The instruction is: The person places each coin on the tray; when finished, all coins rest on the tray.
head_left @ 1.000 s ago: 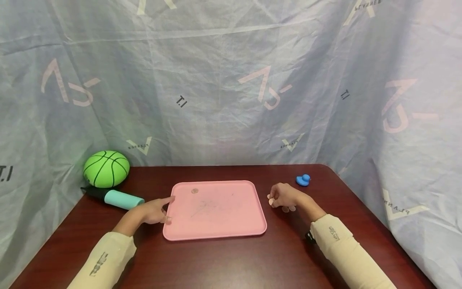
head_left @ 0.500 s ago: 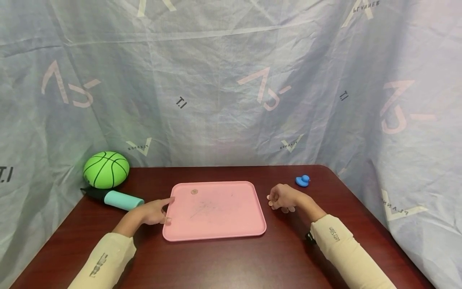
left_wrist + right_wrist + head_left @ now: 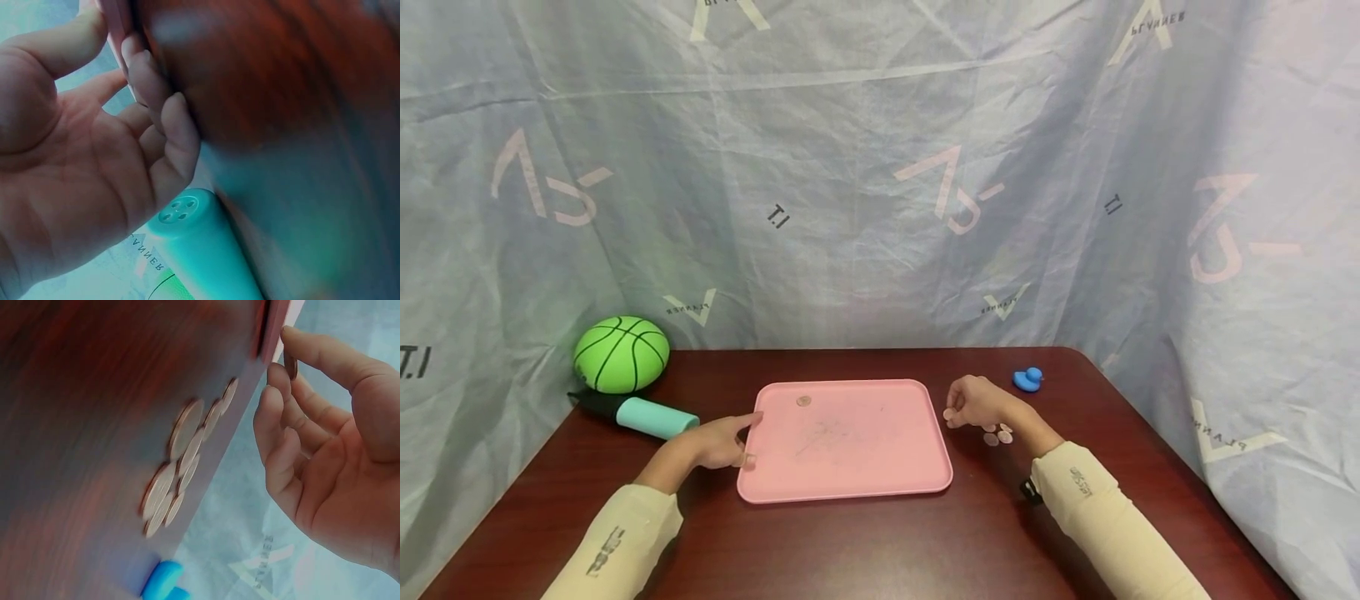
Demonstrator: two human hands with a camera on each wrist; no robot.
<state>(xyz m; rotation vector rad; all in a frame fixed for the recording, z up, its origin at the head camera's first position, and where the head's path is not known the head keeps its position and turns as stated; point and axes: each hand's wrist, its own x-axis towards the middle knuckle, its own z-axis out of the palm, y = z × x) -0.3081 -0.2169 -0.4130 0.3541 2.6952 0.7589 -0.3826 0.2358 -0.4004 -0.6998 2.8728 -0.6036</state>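
A pink tray (image 3: 850, 483) lies on the table with a single coin (image 3: 804, 402) near its far left corner. At the tray's left edge, my left hand (image 3: 718, 442) holds the rim, thumb and index finger over it and the other fingers curled against its side. Just right of the tray, my right hand (image 3: 977, 403) pinches a coin (image 3: 290, 365) on edge between thumb and fingertips, raised off the table. Several more coins (image 3: 186, 430) lie flat in a loose cluster under the right wrist; in the head view the hand partly hides them.
A green basketball (image 3: 621, 354) sits at the far left. In front of it lies a turquoise-and-black bottle-like object (image 3: 655, 415), close to my left wrist. A blue toy duck (image 3: 1028, 380) stands at the back right. Patterned grey cloth (image 3: 850, 250) hangs behind the dark red table (image 3: 865, 550).
My right hand has lifted from the coin cluster and moved left toward the tray with a coin in its fingertips, uncovering more coins. The left hand stays at the tray's rim.
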